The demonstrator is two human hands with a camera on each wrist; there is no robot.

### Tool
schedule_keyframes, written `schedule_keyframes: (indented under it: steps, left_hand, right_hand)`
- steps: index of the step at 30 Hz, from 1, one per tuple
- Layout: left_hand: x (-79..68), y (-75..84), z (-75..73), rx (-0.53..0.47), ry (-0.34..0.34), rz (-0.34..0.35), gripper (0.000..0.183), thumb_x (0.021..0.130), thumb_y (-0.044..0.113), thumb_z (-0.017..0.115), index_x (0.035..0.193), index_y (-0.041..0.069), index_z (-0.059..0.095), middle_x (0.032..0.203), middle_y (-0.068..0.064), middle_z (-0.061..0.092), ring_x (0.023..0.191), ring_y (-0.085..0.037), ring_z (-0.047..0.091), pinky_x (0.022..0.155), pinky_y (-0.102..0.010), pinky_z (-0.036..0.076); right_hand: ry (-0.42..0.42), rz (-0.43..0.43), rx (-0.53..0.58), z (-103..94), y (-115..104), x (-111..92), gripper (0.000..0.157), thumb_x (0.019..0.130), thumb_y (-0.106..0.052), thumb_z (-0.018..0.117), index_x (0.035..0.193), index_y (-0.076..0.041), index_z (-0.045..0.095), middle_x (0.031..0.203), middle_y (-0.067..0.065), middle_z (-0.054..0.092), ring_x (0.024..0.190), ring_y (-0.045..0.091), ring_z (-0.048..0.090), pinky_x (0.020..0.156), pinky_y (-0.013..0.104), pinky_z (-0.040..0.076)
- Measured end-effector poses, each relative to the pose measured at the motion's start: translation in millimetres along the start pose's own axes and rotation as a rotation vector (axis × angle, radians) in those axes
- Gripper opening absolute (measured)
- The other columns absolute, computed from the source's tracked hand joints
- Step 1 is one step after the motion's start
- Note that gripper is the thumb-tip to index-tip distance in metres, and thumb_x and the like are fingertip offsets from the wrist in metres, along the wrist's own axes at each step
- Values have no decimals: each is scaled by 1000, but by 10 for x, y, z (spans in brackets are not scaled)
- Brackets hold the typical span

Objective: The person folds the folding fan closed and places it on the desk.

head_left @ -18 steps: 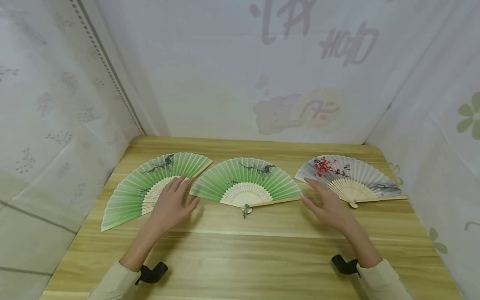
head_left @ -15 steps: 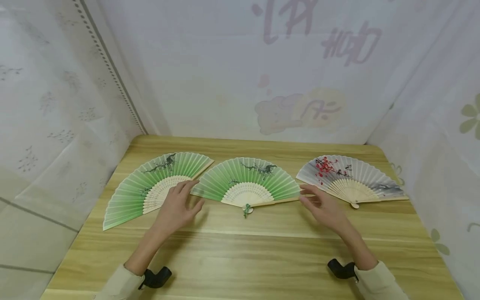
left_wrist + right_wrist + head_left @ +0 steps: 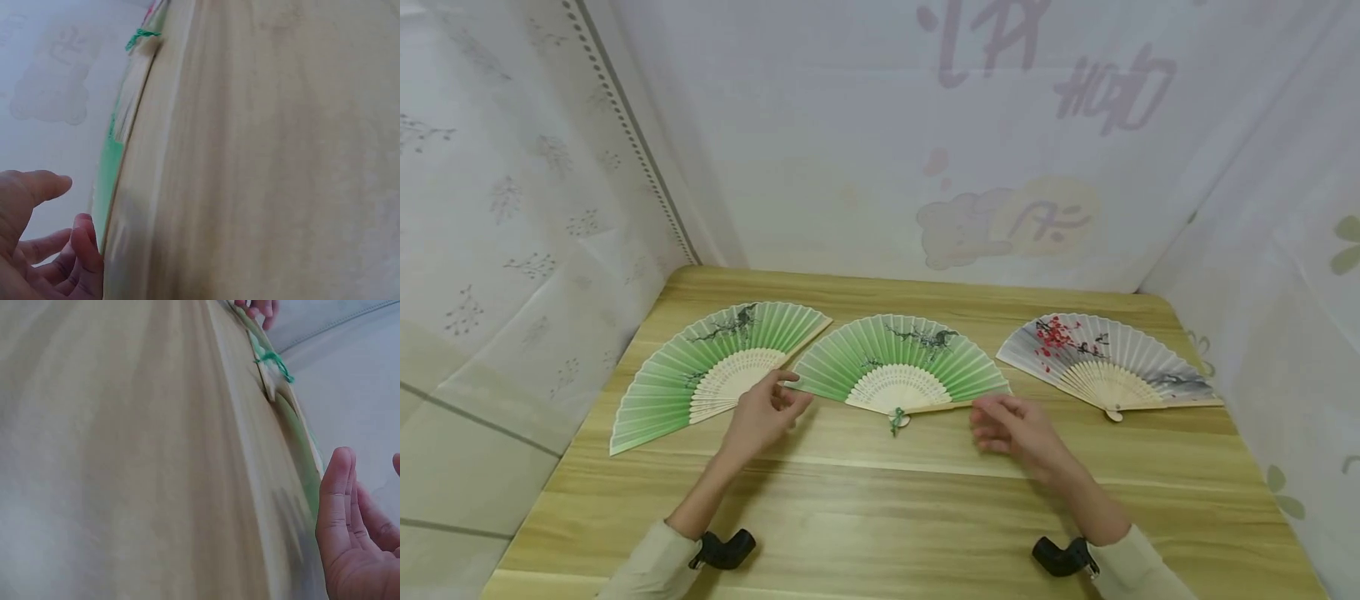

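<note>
A green folding fan (image 3: 917, 346) lies spread in the middle of the table, with a dark branch print, pale ribs and a green cord (image 3: 897, 418) at its pivot. My left hand (image 3: 760, 421) is at this fan's left tip, fingers loosely bent; in the left wrist view the thumb (image 3: 47, 185) stands apart from the fingers. At the right end of the same fan, my right hand (image 3: 1026, 435) reaches its lower guard stick. The right wrist view has its fingers (image 3: 337, 506) fairly straight beside the fan's edge, the thumb mostly out of frame.
Another spread green fan (image 3: 677, 379) lies on the left, partly behind my left hand. On the right is a grey-white fan (image 3: 1138, 354) with red blossoms. The wooden table (image 3: 880, 517) meets a pale cloth backdrop (image 3: 820, 167) behind and at both sides.
My right hand has moved left, away from the grey-white fan, to the middle fan's right end. The left hand has drawn back slightly from the left fan, its fingers more bent.
</note>
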State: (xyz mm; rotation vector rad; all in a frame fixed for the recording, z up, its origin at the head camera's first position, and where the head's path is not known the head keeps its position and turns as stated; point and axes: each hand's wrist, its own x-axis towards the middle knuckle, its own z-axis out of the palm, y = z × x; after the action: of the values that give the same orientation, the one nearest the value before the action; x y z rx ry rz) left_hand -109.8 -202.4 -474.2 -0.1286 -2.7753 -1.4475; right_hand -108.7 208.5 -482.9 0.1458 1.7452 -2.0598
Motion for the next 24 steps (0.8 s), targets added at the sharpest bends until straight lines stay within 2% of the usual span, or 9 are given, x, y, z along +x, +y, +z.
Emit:
schedule_keyframes:
  steps: [4, 10, 15, 24]
  left_hand:
    - [-23, -42, 32, 56, 49, 12, 43, 95, 21, 76, 125, -6, 61, 83, -5, 68, 70, -18, 65, 69, -38, 53]
    - [-15, -102, 67, 140, 123, -1, 39, 94, 19, 76, 122, -5, 62, 79, -2, 68, 75, -22, 63, 72, -42, 51]
    - [4, -122, 77, 163, 138, 6, 38, 93, 17, 75, 122, -5, 62, 78, -1, 68, 75, -22, 64, 73, -45, 52]
    - [44, -149, 76, 196, 140, -2, 39, 93, 18, 75, 123, -4, 62, 77, -1, 68, 72, -22, 66, 72, -48, 55]
  right_hand:
    - [-9, 19, -3, 43, 73, -13, 47, 102, -27, 66, 124, 14, 57, 104, 18, 69, 86, 24, 70, 77, 40, 60]
    - [7, 49, -26, 126, 120, -18, 45, 102, -27, 67, 123, 13, 59, 103, 17, 70, 85, 24, 71, 75, 37, 60]
    - [27, 67, -35, 177, 121, -16, 47, 102, -27, 67, 125, 13, 58, 101, 16, 70, 85, 24, 72, 74, 36, 60]
    - [6, 86, -24, 203, 114, -40, 49, 103, -26, 65, 130, 14, 54, 106, 17, 71, 90, 25, 72, 74, 34, 60]
